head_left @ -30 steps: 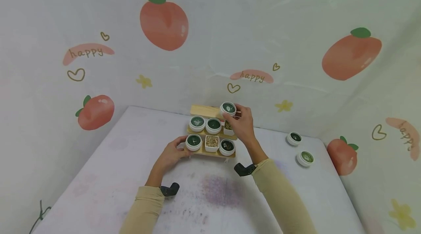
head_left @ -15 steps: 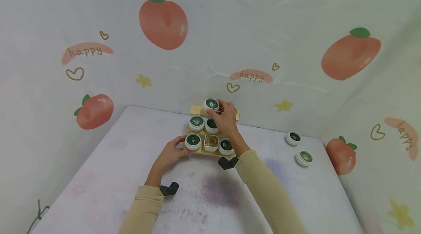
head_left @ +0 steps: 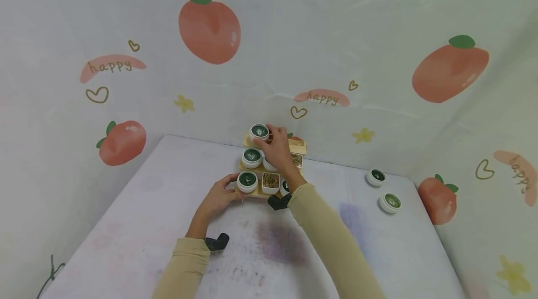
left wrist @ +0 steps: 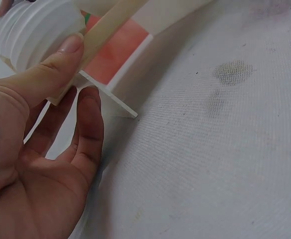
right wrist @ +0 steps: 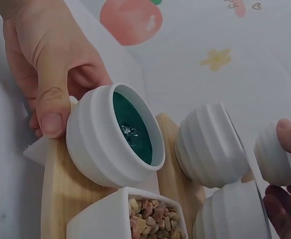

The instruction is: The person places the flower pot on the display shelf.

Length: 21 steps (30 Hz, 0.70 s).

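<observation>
My left hand (head_left: 218, 197) grips the lower left corner of a tiered wooden stand (head_left: 298, 145), thumb close against a white ribbed pot (head_left: 247, 182) with a green fill. In the left wrist view its fingers curl below the wooden board (left wrist: 105, 35). My right hand (head_left: 278, 149) pinches another small round white pot (head_left: 259, 132), green inside, over the left end of the top tier. On the middle tier stand a green-filled round pot (head_left: 251, 157), one partly behind my right hand, and a square pot (head_left: 296, 160). A square pot of pebbles (right wrist: 154, 219) sits on the bottom tier.
Two more round white pots, one dark green (head_left: 376, 177) and one lighter green (head_left: 390, 202), stand on the white table at the right. A white cloth wall with printed fruit (head_left: 210, 32) rises right behind the stand. My right forearm (head_left: 332, 238) crosses the table's front.
My right hand has carried its pot leftward along the top tier, from near the right to the left end. The left hand keeps its grip at the stand's corner.
</observation>
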Available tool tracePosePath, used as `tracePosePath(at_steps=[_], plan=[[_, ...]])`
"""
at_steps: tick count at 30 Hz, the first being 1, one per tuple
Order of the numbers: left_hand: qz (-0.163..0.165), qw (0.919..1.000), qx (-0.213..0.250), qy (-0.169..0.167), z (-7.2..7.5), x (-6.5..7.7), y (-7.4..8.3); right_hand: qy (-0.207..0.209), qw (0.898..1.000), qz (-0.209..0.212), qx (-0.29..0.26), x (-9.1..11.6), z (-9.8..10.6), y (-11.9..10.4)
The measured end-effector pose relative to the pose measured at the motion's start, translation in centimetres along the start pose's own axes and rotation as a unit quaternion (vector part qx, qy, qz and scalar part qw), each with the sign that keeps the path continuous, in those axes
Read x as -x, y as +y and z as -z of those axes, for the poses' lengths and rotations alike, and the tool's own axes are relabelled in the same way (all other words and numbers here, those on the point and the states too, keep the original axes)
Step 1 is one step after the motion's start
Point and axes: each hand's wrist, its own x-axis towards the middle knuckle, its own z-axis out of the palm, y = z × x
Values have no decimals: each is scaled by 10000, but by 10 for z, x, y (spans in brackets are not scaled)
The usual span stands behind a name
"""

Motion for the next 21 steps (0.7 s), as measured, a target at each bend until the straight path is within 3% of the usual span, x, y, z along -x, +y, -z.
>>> tracePosePath(at_steps=[3,21], plan=[[31,10000,-23,-20,-1,2,4,-62,9999,-59,137,-2,-2,0],[-9,10000,59,-70,1,-2,-4,-20,9951,-118,981,-4,-11,-6]])
